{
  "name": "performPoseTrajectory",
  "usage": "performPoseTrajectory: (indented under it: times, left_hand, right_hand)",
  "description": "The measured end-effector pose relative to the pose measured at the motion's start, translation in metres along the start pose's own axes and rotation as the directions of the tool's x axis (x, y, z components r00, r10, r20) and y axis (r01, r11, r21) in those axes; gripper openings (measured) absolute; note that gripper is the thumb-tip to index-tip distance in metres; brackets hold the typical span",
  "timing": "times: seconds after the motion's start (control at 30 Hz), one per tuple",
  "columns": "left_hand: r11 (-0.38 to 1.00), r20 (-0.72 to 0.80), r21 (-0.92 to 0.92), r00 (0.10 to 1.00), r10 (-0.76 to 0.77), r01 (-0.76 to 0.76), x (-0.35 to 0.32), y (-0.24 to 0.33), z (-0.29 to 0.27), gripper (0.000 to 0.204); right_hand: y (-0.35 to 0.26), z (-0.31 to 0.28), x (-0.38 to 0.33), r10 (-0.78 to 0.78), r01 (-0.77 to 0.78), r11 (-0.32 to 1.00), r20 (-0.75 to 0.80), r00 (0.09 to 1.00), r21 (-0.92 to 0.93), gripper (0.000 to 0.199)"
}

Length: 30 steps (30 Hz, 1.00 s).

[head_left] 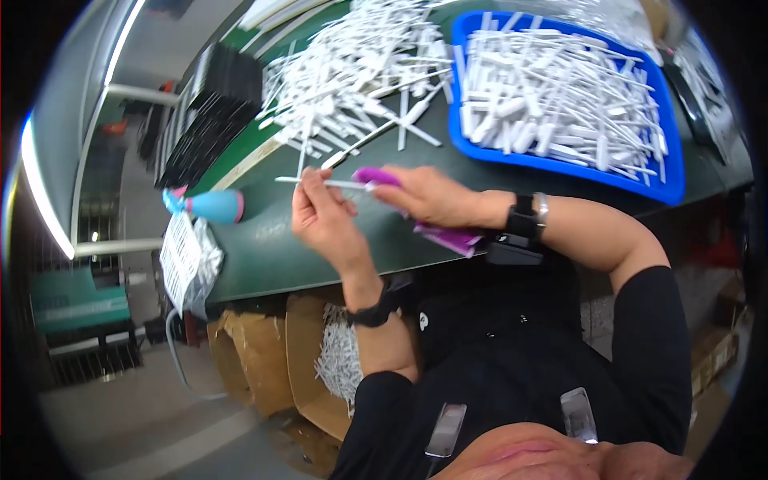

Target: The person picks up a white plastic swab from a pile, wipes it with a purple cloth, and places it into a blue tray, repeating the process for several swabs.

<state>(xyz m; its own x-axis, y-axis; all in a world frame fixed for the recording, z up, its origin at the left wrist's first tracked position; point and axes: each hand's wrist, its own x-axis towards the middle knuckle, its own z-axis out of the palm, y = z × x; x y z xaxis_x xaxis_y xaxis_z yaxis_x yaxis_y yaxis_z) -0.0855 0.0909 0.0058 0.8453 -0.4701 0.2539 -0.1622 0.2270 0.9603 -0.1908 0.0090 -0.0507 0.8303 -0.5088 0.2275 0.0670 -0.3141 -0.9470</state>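
Observation:
A thin white plastic stick (pixel 344 185) is pinched in the fingers of my left hand (pixel 326 220), lying roughly level above the green table. Its right end meets a purple cloth (pixel 448 238) that my right hand (pixel 436 196) grips and wraps around that end. The cloth and fingers hide the shape of the end. Just beyond my hands spreads a loose pile of similar white sticks (pixel 360 60), several with wider flat ends. To the right, a blue tray (pixel 455 120) is heaped with more of these white pieces.
Left of my hands lies a light blue and pink bottle (pixel 216 206), beside a plastic bag (pixel 192 260) at the table edge. Black stacked trays (pixel 212 116) stand at the far left. Below the table, a cardboard box (pixel 304 352) holds thin white pieces. Clear plastic wrap (pixel 592 20) lies behind the tray.

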Motion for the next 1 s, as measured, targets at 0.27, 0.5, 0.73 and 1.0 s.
performPoseTrajectory:
  times: [0.27, 0.5, 0.73, 1.0]
  left_hand:
    - [0.993, 0.222, 0.035, 0.968, -0.114, 0.109, -0.013, -0.018, -0.022, 0.023]
    - [0.965, 0.227, -0.138, 0.955, -0.188, 0.223, -0.006, -0.015, -0.013, 0.021]
    - [0.797, 0.113, 0.371, 0.875, 0.471, -0.477, -0.009, -0.015, 0.007, 0.023]
    - [0.749, 0.839, 0.351, 0.545, 0.015, -0.561, -0.021, 0.024, 0.112, 0.019]
  right_hand:
    - [-0.001, -0.001, 0.005, -0.007, -0.013, 0.973, 0.083, 0.997, 0.23, 0.034]
    - [-0.007, 0.002, 0.002, -0.062, 0.058, 0.996, 0.051, 0.997, 0.073, 0.031]
    - [-0.001, 0.002, 0.002, 0.078, -0.082, 0.989, 0.043, 0.996, 0.125, 0.025]
    - [0.018, 0.003, 0.009, -0.061, 0.056, 0.986, 0.026, 0.998, 0.16, 0.027]
